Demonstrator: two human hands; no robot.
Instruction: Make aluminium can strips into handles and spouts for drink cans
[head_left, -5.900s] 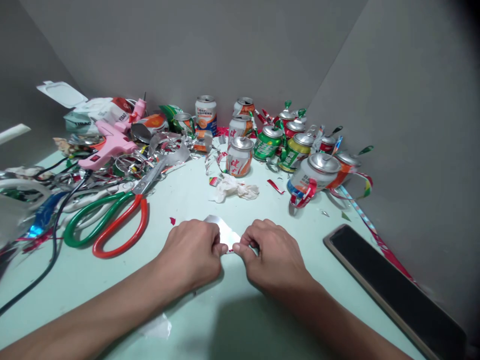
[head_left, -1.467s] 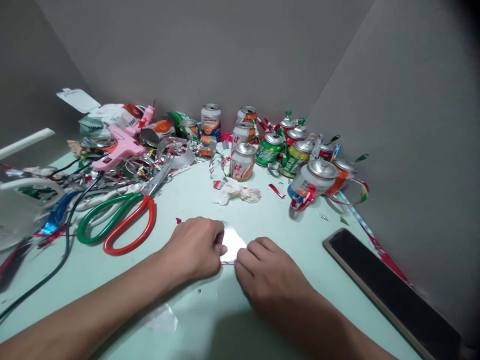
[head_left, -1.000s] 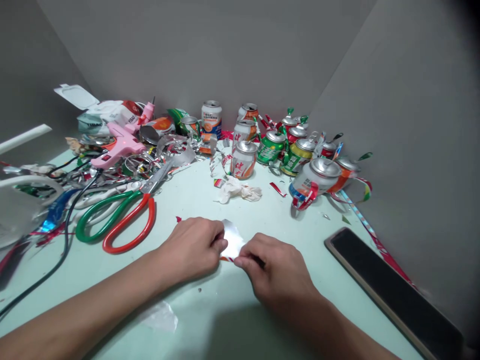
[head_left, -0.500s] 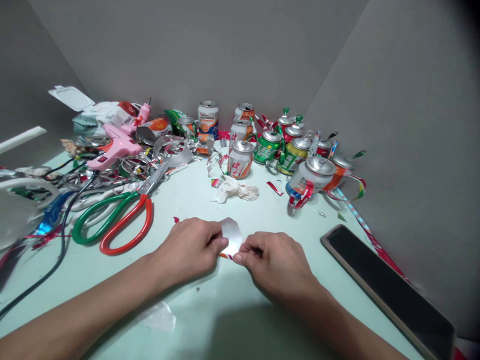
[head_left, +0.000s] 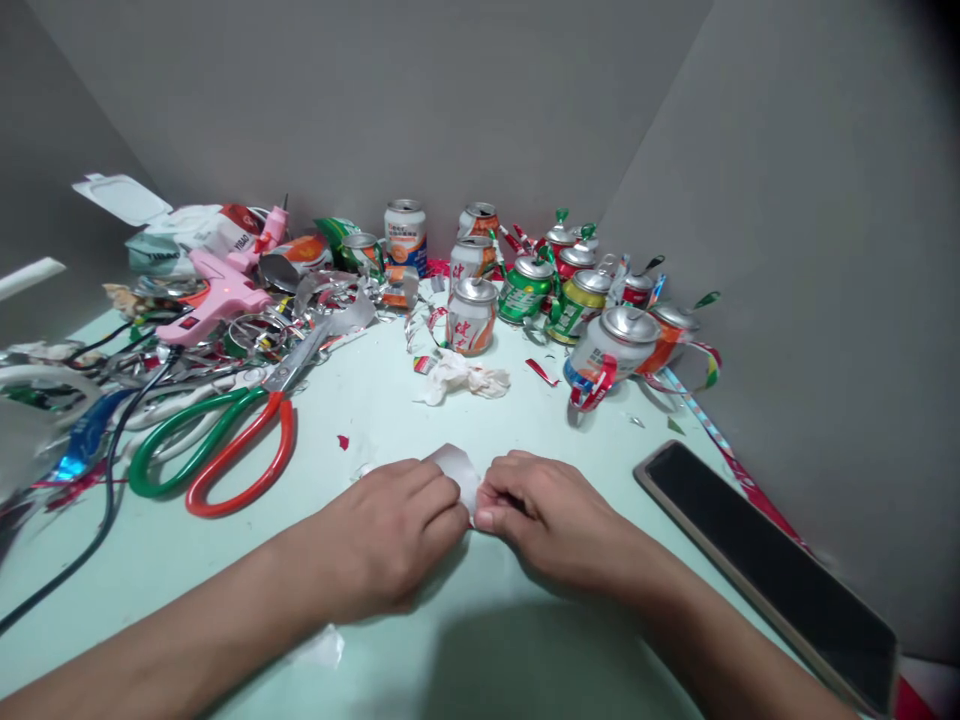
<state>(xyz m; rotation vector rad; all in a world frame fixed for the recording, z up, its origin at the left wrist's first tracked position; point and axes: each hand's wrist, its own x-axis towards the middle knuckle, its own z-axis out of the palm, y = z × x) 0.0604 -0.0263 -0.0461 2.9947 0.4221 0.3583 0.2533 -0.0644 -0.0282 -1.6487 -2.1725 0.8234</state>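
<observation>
Between my hands is a small silvery sheet cut from a can (head_left: 456, 466), its near edge mostly covered by my fingers. My left hand (head_left: 409, 525) is closed over the left part of that edge, the thumb out of sight beneath the knuckles. On the right side, my right hand (head_left: 536, 510) pinches the same sheet between thumb and curled fingers. A thin bit of red shows at the edge between the two hands. Beyond them lies a crumpled white tissue (head_left: 465, 378), touched by neither hand.
Scissors with green and red handles (head_left: 225, 440) lie at left, near a pink glue gun (head_left: 217, 295) and tangled metal scraps. Small cans, including a white one (head_left: 472, 318) and a teapot-shaped one (head_left: 613, 350), stand at the back. A phone (head_left: 772, 570) lies at right.
My left hand has rolled forward over the sheet's edge, hiding its thumb and most of the coloured strip. My right hand keeps its pinch. The whole view has shifted slightly.
</observation>
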